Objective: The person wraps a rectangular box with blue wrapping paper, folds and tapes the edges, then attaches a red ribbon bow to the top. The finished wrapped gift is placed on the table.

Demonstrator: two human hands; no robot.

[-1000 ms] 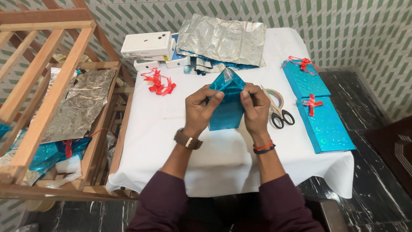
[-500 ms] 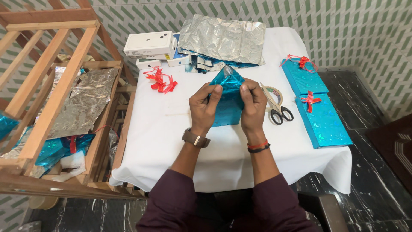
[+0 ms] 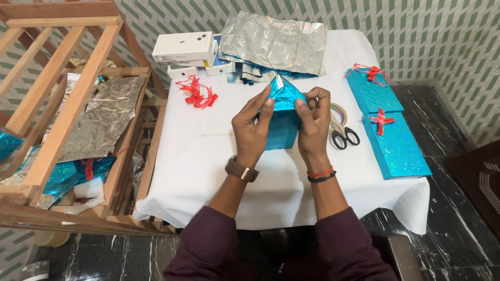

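Both hands, the left hand (image 3: 253,125) and right hand (image 3: 313,122), pinch the shiny blue wrapped box (image 3: 282,117) between them, its long side pointing far across the white table (image 3: 208,151).

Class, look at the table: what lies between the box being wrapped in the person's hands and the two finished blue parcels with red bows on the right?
In the head view, black-handled scissors and a tape roll lie on the white tablecloth between the blue-wrapped box and the finished parcels, close beside the right hand.

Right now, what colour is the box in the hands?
Shiny blue box, seen in the head view.
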